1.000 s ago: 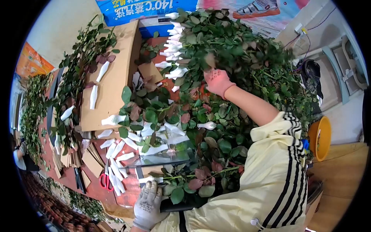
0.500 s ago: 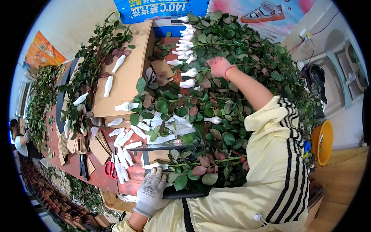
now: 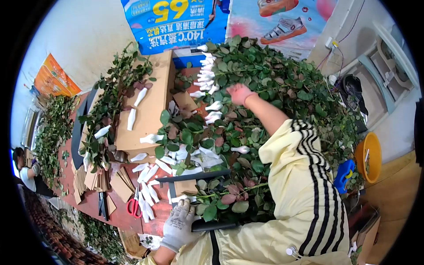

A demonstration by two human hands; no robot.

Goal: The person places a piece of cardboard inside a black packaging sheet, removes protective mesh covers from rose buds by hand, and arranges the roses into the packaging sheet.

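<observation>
My left hand point(image 3: 179, 225), in a whitish printed glove, lies with fingers stretched out at the near table edge. Its fingertips are at a white-sleeved flower head point(image 3: 183, 199) on a leafy stem, over a cardboard piece point(image 3: 185, 187) in a dark-edged frame point(image 3: 194, 176). My right hand point(image 3: 240, 94), in a pink glove, is over the big pile of leafy stems point(image 3: 269, 75), close to a row of white-sleeved flower heads point(image 3: 206, 76). Its fingers are partly bent, and nothing shows in them. Another sleeved head point(image 3: 240, 150) lies between my hands.
Loose white sleeves point(image 3: 145, 172), red-handled scissors point(image 3: 134, 207), a black tool point(image 3: 103, 206) and cardboard pieces point(image 3: 121, 183) lie on the red table point(image 3: 154, 226). A large cardboard sheet point(image 3: 141, 112) stands behind. At right is a yellow basin point(image 3: 369, 158). Another person point(image 3: 28, 170) is far left.
The camera view has tilted up and shifted, so the table sits lower. My right hand stays over the stem pile, slightly nearer the sleeved heads. My left hand stays by the same flower.
</observation>
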